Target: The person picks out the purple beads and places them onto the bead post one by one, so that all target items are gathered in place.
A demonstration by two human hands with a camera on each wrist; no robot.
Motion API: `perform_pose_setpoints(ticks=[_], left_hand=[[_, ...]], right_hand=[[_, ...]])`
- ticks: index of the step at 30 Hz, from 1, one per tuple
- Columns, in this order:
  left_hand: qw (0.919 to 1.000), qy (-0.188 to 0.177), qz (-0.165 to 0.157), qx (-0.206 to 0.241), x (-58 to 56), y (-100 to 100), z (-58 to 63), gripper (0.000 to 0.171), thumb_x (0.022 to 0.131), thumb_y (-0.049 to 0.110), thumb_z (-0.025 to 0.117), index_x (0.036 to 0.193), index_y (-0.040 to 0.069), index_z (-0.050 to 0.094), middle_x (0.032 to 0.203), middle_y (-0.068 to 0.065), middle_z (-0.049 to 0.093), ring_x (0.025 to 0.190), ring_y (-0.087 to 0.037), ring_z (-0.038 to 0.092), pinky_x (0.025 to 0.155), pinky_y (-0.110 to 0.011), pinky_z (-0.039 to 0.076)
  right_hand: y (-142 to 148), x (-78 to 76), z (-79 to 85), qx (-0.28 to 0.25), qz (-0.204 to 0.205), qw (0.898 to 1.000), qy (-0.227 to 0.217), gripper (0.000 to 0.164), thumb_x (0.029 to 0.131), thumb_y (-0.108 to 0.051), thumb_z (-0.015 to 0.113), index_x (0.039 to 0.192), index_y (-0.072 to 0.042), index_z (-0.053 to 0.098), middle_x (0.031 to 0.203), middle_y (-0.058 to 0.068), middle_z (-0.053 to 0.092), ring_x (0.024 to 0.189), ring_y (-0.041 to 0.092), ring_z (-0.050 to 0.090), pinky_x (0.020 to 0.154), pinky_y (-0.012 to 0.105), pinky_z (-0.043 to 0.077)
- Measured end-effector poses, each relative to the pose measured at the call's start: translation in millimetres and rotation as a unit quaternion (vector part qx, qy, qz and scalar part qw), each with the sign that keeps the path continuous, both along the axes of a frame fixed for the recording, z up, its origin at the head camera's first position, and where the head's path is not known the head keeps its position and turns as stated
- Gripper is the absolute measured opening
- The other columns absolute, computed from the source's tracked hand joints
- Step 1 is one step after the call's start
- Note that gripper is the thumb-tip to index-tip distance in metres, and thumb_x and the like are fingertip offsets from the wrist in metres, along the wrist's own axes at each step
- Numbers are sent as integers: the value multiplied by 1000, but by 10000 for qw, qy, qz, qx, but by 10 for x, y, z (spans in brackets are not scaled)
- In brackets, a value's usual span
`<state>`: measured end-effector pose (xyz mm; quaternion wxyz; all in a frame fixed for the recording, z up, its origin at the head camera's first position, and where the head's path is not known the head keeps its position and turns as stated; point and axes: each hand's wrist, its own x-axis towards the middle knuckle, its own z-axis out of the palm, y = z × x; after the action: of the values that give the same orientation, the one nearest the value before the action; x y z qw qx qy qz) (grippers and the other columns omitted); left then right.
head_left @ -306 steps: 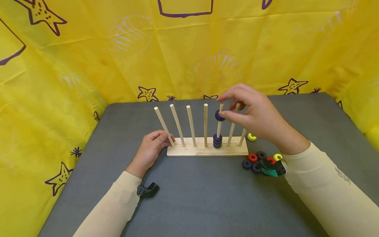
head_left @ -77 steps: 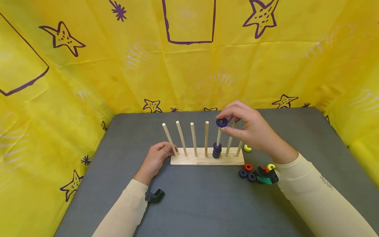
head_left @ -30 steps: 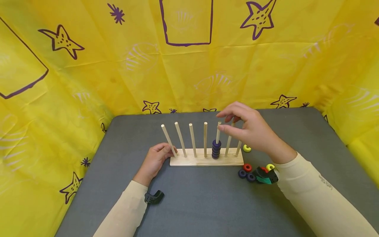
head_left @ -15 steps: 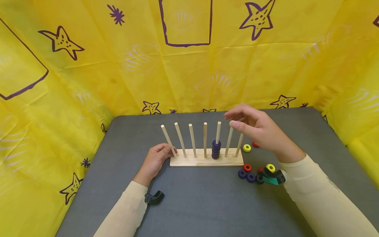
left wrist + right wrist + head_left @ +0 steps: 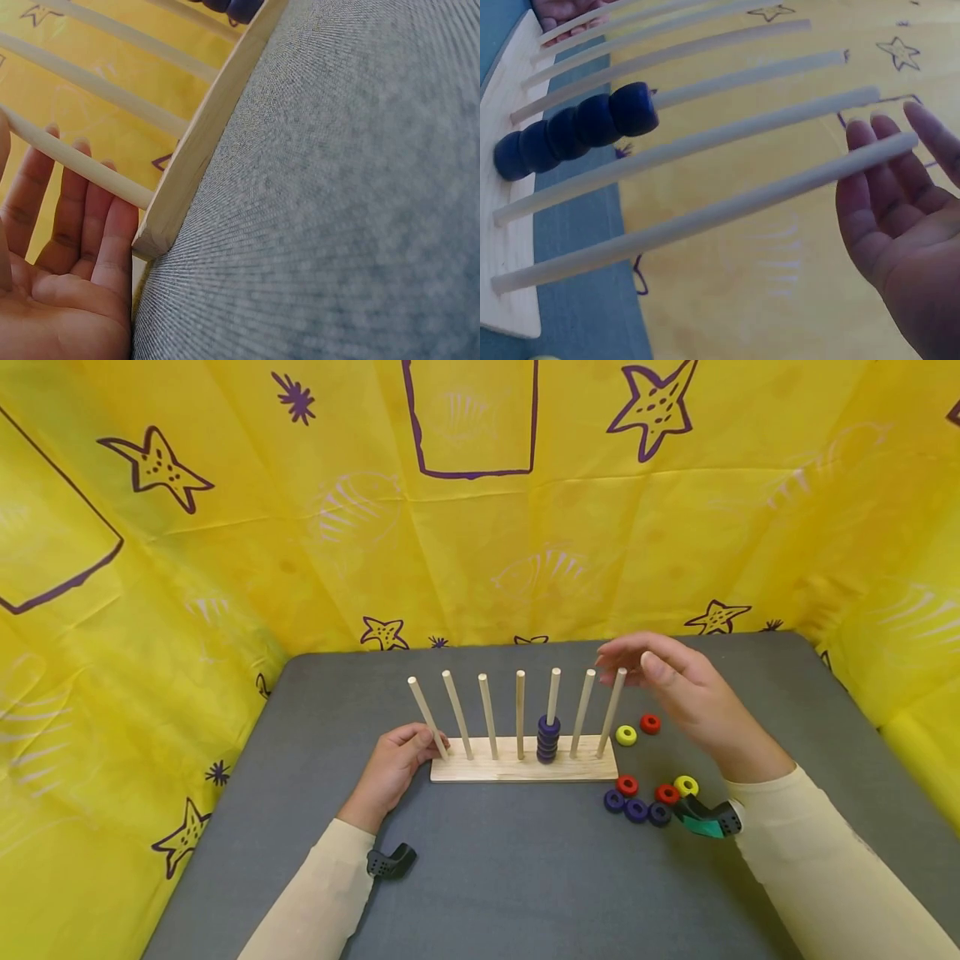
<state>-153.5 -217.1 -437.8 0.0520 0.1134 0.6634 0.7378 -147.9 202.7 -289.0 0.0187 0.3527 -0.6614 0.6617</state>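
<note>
Head view: your left hand [image 5: 393, 760] has thumb and fingers loosely curled round the leftmost peg [image 5: 427, 717] of the pale wooden seven-peg stand [image 5: 487, 768]; how firmly cannot be told. Your right hand [image 5: 690, 693], fingers slightly bent, holds nothing beside the rightmost peg [image 5: 611, 714]; contact is unclear. Five dark-blue rings [image 5: 547, 740] stack on the fifth peg from the left [image 5: 553, 693]. Loose red, yellow and dark rings [image 5: 630, 815] lie rightward on the grey fabric-covered table [image 5: 510, 877]; your black-and-green wrist device [image 5: 707, 820] hides anything beneath it. Left wrist view: peg tops and most stacked rings are cut off.
</note>
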Motion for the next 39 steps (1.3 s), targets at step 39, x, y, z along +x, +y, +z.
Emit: perform_pose_setpoints(ticks=[39], left_hand=[[10000,-20,-39,-36,-19,-20,-19,40,113,15,62,116,-25,62,109,-13,76,103,-22,73,95,-35,59]], right_hand=[[667,170,-981,411,610,9930,-929,47,119,-17,27,153,0,54,136,22,63,120,30,64,103,32,51]])
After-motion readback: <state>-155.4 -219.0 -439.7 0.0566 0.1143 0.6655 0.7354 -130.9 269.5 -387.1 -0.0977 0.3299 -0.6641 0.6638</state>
